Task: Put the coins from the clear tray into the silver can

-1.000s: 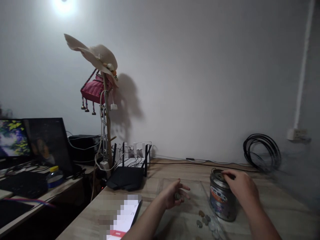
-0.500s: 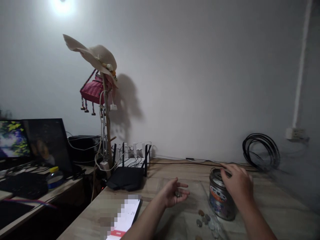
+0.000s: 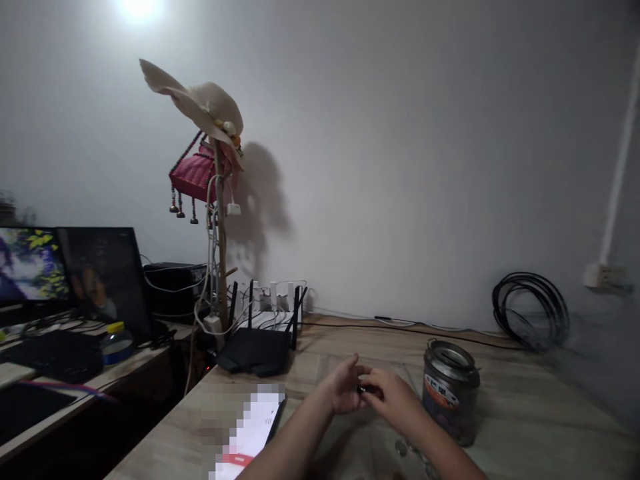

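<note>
My left hand (image 3: 344,390) is cupped palm up above the table, curled around coins that are mostly hidden. The fingers of my right hand (image 3: 395,395) pinch together at the left palm, where a small coin (image 3: 361,389) glints between the hands. To their right stands an upright jar (image 3: 453,417) with an orange and white label and a round metallic lid (image 3: 451,355) with a dark slot. Neither hand touches the jar. Several loose coins (image 3: 401,447) lie on the table below my right forearm, which covers some of them.
A phone (image 3: 257,427) with a lit, partly blurred screen lies left of my left forearm. Behind it sits a black router (image 3: 255,352) with upright antennas. A coiled black cable (image 3: 530,310) leans at the wall. Farther left are monitors (image 3: 103,280) and a yellow-capped bottle (image 3: 116,345).
My right hand has moved left from the jar's lid to my left palm. My left hand stays nearly in place. The view has shifted slightly, and the number on the phone has changed.
</note>
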The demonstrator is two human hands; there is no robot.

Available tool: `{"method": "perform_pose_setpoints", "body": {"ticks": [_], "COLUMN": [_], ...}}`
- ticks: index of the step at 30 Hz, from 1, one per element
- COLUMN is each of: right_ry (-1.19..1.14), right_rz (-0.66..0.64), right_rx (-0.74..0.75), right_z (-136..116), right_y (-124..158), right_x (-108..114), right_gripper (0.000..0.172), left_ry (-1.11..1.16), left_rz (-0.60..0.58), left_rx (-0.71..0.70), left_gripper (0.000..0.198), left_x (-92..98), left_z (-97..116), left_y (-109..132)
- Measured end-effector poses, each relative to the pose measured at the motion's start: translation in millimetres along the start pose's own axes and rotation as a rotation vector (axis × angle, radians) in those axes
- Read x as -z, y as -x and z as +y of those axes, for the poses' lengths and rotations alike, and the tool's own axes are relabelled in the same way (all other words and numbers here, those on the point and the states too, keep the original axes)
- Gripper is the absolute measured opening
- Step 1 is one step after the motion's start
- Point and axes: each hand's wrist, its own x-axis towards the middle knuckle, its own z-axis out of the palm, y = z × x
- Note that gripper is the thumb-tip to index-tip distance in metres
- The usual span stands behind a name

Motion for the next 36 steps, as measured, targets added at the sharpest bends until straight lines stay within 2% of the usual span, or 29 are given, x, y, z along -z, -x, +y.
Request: {"method": "perform_pose_setpoints", "body": {"ticks": [3, 6, 9, 12, 13, 15, 18, 21, 29, 36], "right_ry": [0.035, 0.064, 0.075, 0.183, 0.231, 0.278, 0.189, 0.083, 0.003, 0.027], "right_rz": [0.043, 0.195, 0.469, 0.802, 0.857, 0.819, 0.647, 0.625, 0.611, 0.64], "right_rx": [-0.026, -0.06, -0.097, -0.224, -0.298, -0.47, -0.625, -0.618, -0.524, -0.516], "right_z": [2, 3, 12, 35, 44, 63, 84, 93, 103, 107], "right_y": [-1, 0, 7, 20, 24, 30, 34, 33, 32, 31], "right_x": [4, 17, 44, 77, 86, 100, 106, 103, 101, 99], "right_gripper": [0.021, 0.021, 0.025, 0.028, 0.028, 0.027, 0.024, 0.023, 0.026, 0.028], "left_ry": [0.005, 0.005, 0.024, 0.036, 0.036, 0.034, 0.022, 0.003, -0.005, -0.024], "left_rz": [-0.038, -0.077, -0.1, -0.024, 0.003, 0.047, 0.084, 0.116, 0.155, 0.159], "left_rx": [0.008, 0.02, 0.017, 0.024, 0.03, 0.032, 0.025, 0.026, 0.038, 0.029], "left_gripper": [0.036, 0.036, 0.042, 0.035, 0.032, 0.027, 0.026, 0.025, 0.023, 0.021], "left_x": [-1.7, -2.4, -1.4, -0.6, -0.7, -1.5, -3.9, -6.6, -11.9, -13.2], "left_z": [-2, -1, 0, 1, 1, 2, 2, 3, 4, 3], "left_y": [0, 1, 2, 2, 2, 2, 2, 3, 5, 6]}}
